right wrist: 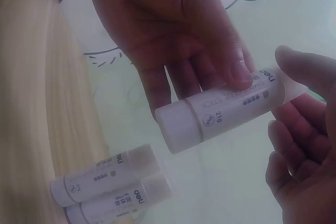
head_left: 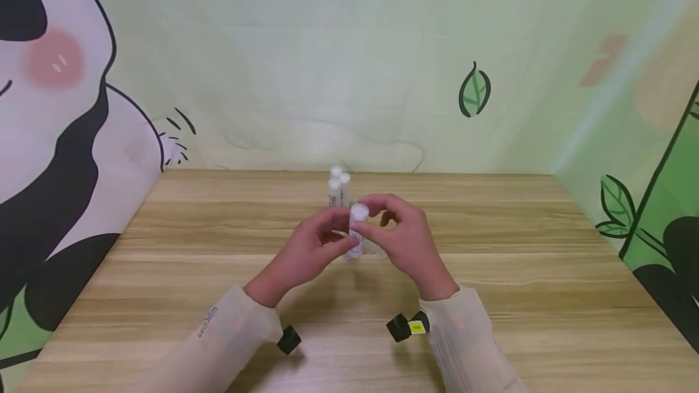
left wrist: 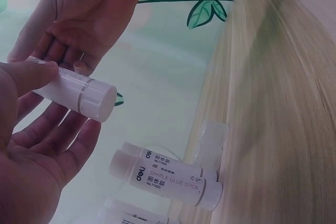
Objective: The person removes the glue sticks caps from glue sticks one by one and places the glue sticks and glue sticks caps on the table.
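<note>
A white glue stick [head_left: 358,213] is held upright above the table between both hands. My left hand [head_left: 308,250] grips its lower body, thumb across the printed label in the right wrist view. At its upper end, the thumb and fingers of my right hand [head_left: 406,238] pinch the stick. In the left wrist view the base of the held glue stick [left wrist: 97,99] points toward the standing ones. Several more glue sticks [head_left: 334,191] stand close together just beyond my hands. Their labels read deli and simple glue stick.
The wood-grain table [head_left: 180,229] runs back to a green cloth backdrop [head_left: 246,65] printed with a panda and leaves. In the left wrist view a translucent whitish cylinder [left wrist: 211,139] is on the table behind the standing glue sticks.
</note>
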`<action>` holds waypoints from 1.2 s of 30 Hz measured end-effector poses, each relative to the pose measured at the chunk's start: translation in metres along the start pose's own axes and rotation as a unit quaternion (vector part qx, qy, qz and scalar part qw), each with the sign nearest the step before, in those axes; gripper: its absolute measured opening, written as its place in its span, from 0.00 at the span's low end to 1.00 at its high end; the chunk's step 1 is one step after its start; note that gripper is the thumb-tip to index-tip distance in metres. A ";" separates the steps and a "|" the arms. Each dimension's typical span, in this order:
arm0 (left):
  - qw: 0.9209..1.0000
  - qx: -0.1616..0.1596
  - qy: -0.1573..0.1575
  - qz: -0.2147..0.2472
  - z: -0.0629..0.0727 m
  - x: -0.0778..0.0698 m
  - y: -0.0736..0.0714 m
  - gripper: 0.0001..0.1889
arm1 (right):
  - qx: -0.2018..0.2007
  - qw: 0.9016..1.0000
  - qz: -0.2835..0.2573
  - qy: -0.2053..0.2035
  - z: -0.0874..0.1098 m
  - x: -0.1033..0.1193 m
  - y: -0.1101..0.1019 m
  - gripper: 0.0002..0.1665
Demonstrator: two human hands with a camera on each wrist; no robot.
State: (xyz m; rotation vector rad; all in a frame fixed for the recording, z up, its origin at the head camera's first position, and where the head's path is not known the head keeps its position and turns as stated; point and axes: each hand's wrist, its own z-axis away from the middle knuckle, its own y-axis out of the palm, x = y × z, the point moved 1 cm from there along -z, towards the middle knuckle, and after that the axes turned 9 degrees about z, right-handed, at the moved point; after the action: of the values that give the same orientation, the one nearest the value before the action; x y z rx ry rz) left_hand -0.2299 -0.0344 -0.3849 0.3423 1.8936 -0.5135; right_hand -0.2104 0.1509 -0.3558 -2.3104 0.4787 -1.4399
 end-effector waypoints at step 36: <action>0.998 0.029 0.031 -0.040 0.002 -0.004 0.001 0.19 | 0.008 0.998 0.027 -0.050 0.002 0.007 -0.003 0.16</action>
State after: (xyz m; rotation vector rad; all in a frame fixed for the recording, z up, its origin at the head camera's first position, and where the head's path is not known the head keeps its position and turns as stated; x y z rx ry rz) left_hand -0.2261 -0.0344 -0.3817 0.3239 1.9618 -0.6183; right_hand -0.2059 0.1503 -0.3498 -2.3256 0.4943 -1.2927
